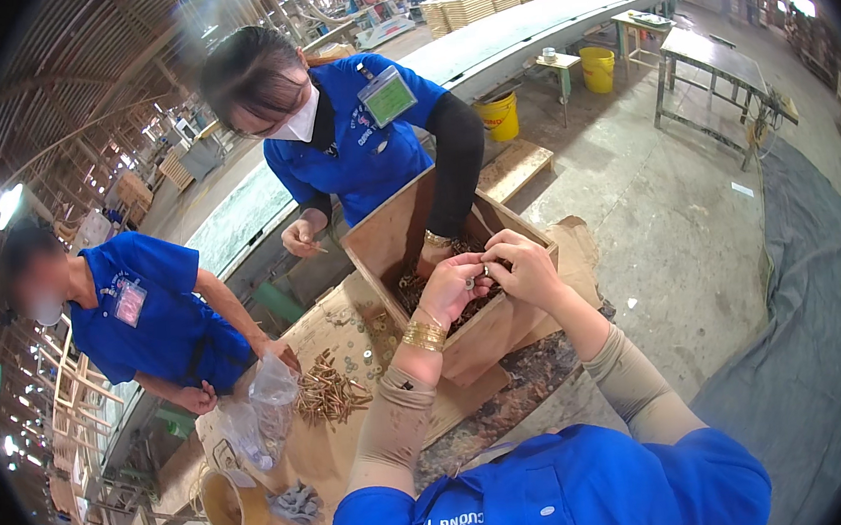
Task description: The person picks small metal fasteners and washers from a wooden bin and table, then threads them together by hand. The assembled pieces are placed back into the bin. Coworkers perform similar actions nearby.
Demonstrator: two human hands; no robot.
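We pinch a small metal part point(486, 270) between our left hand point(451, 288) and right hand point(523, 266), over the wooden box point(483, 345). A loose pinch could drop it among the fasteners point(475, 316) below, and the co-worker's hand point(436, 251) inside the box could jostle ours.

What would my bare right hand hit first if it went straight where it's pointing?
Your bare left hand, gold-coloured bangles at its wrist, most likely; the two look nearly touching, though depth is unclear.
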